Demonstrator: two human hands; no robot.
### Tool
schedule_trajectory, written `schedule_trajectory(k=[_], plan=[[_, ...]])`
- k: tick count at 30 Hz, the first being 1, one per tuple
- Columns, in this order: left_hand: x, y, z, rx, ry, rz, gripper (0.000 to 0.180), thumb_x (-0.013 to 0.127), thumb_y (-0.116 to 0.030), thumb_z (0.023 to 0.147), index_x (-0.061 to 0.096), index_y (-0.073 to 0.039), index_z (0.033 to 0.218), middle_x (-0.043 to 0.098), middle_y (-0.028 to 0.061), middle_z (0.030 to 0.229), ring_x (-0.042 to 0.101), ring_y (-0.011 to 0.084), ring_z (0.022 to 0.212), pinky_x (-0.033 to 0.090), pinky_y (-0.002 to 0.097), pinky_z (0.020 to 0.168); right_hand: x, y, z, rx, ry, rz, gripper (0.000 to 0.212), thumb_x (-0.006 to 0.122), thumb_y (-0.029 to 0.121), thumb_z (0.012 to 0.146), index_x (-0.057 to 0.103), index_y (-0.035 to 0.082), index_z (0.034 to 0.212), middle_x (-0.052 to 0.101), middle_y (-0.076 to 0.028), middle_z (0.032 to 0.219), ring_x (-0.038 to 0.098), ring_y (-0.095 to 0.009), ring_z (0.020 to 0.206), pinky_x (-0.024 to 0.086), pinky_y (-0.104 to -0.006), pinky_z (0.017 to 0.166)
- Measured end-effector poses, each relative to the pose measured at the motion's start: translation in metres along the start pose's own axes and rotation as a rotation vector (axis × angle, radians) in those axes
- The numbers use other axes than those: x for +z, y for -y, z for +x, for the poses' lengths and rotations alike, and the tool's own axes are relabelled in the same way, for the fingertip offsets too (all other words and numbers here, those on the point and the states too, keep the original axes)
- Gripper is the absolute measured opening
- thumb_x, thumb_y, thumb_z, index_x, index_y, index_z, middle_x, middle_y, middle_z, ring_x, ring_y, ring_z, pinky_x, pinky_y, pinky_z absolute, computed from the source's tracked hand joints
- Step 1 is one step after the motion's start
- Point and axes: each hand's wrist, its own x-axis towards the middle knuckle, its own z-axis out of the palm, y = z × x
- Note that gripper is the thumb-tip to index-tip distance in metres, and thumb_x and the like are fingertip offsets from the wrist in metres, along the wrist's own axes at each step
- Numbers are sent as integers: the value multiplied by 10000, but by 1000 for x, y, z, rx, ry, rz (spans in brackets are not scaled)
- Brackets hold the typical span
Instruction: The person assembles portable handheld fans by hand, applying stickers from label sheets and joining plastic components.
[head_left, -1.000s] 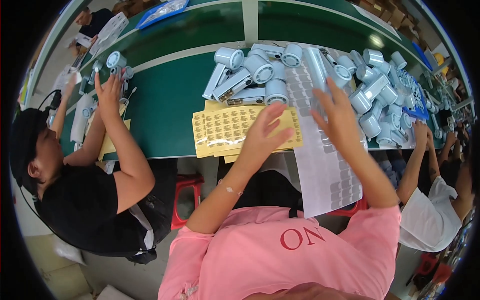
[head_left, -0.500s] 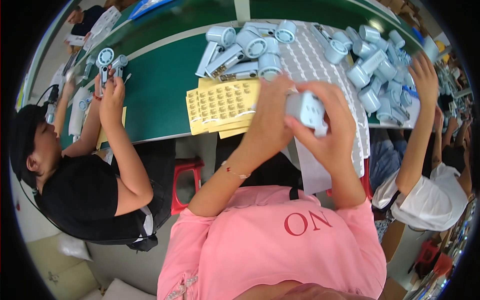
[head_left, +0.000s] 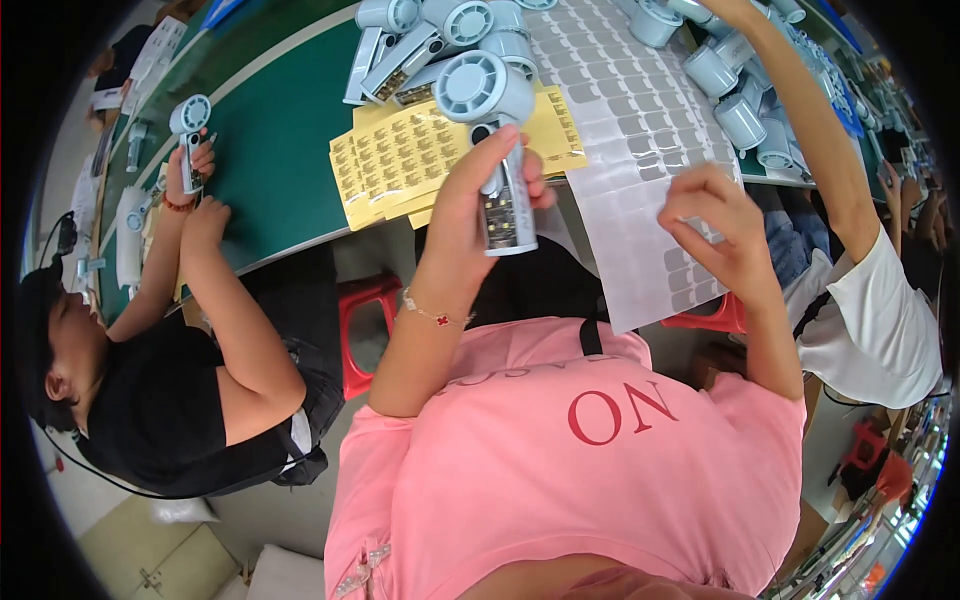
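My left hand [head_left: 470,190] is wrapped around the handle of a light-blue handheld fan [head_left: 485,88]. The fan stands upright, its round grille at the top; the handle's lower part is open and shows a circuit board. Yellow sheets of small labels [head_left: 385,165] lie behind it on the table. My right hand [head_left: 725,225] is over a pale sheet with rows of grey stickers [head_left: 625,215], which hangs past the table's front edge. Its thumb and index finger curl together at the tips; whatever they pinch, if anything, is too small to make out.
Several light-blue fans [head_left: 400,50] are piled beyond the yellow sheets, and another heap [head_left: 745,110] lies at the right. A co-worker's arm [head_left: 815,110] reaches across there. At the left, another person holds a fan [head_left: 190,140]. Red stools [head_left: 362,330] stand below the table.
My hands have separated. The fan, earlier held base-up between both hands, is now upright in my left hand; my right hand has moved right. The view has shifted, and the right co-worker's arm reaches farther.
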Motion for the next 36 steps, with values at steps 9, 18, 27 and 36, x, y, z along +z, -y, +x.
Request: schedule_trajectory(k=[9, 18, 27, 36], plan=[[8, -2, -1, 87, -8, 265, 543, 423, -496, 910, 520, 29, 1009, 575, 87, 757, 578, 128, 608, 521, 248, 544, 12, -18, -58, 101, 283, -210, 256, 603, -57, 681, 540, 28, 914, 509, -103, 918, 558, -266, 805, 465, -319, 674], [-1, -3, -7, 44, -41, 82, 566, 434, -491, 908, 510, 46, 1069, 586, 93, 794, 601, 153, 675, 541, 281, 605, 13, -14, -60, 139, 257, -251, 198, 586, -9, 704, 513, 20, 886, 530, -128, 1025, 546, -264, 894, 467, -319, 736], [-5, -8, -1, -17, -7, -268, 534, 479, -477, 894, 516, 36, 1042, 586, 101, 819, 605, 175, 716, 547, 318, 661, 5, -4, -61, 89, 326, -354, 196, 561, -1, 673, 530, 18, 866, 555, -112, 1017, 544, -282, 873, 464, -354, 735], [-6, -24, -12, 279, -83, 299, 397, 659, -312, 818, 544, 19, 1003, 585, 65, 825, 608, 138, 723, 519, 281, 639, -8, 12, -72, 77, 112, -391, 273, 593, -100, 663, 613, 4, 915, 569, -114, 859, 576, -238, 737, 478, -305, 615]])
